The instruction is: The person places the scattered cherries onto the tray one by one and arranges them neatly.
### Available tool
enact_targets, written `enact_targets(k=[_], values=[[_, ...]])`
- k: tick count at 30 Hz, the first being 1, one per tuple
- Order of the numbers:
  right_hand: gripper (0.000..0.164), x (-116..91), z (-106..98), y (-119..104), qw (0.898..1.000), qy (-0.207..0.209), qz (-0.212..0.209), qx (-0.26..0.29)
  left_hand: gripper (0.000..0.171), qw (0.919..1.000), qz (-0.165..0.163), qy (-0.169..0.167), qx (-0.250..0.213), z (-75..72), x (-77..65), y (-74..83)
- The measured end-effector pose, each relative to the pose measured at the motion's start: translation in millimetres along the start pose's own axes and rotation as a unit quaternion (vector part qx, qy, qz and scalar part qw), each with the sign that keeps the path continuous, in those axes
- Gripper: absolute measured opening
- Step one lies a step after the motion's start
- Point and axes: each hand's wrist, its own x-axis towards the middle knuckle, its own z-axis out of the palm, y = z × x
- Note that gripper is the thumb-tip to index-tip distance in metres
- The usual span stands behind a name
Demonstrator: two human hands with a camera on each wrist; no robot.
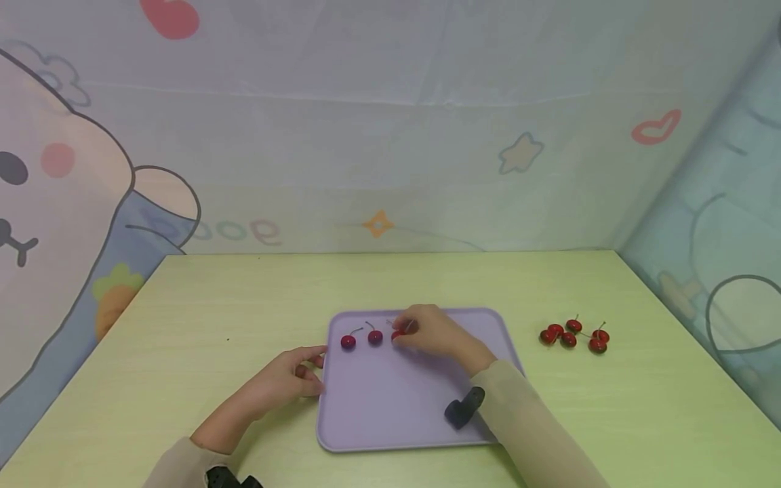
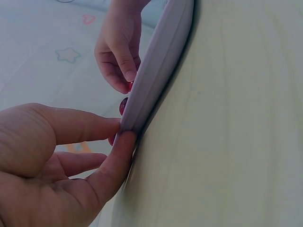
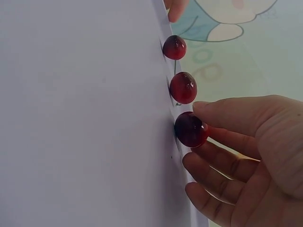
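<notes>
Right hand (image 1: 429,331) pinches a cherry (image 3: 191,128) on the tray (image 1: 378,407) (lower centre of the head frame); left hand (image 1: 282,381) grips its left edge.

Behind the yellow-green table (image 1: 262,298), a pale backdrop (image 1: 378,142) shows a cartoon animal (image 1: 64,210), a star (image 1: 521,154) and hearts (image 1: 173,18).

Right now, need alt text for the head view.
A right hand pinches a third cherry beside two stemmed cherries lined up near the far edge of a lilac tray. The left hand touches the tray's left rim. More cherries lie on the yellow-green table, right of the tray.
</notes>
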Motion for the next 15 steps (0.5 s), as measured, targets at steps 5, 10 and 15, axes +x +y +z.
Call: enact_targets(k=[5, 10, 15], values=[[0.019, -0.1, -0.3, 0.3, 1.0, 0.001, -0.009, -0.003, 0.067, 1.0, -0.003, 0.001, 0.0, -0.4, -0.1, 0.8], [0.022, 0.3, -1.4, 2.3, 1.0, 0.011, -0.011, -0.01, 0.067, 1.0, -0.005, 0.002, 0.0, -0.5, 0.4, 0.6], [0.027, -2.4, -9.6, 2.2, 1.0, 0.026, 0.0, -0.017, 0.067, 1.0, -0.005, 0.001, 0.002, -1.0, -0.2, 1.7]])
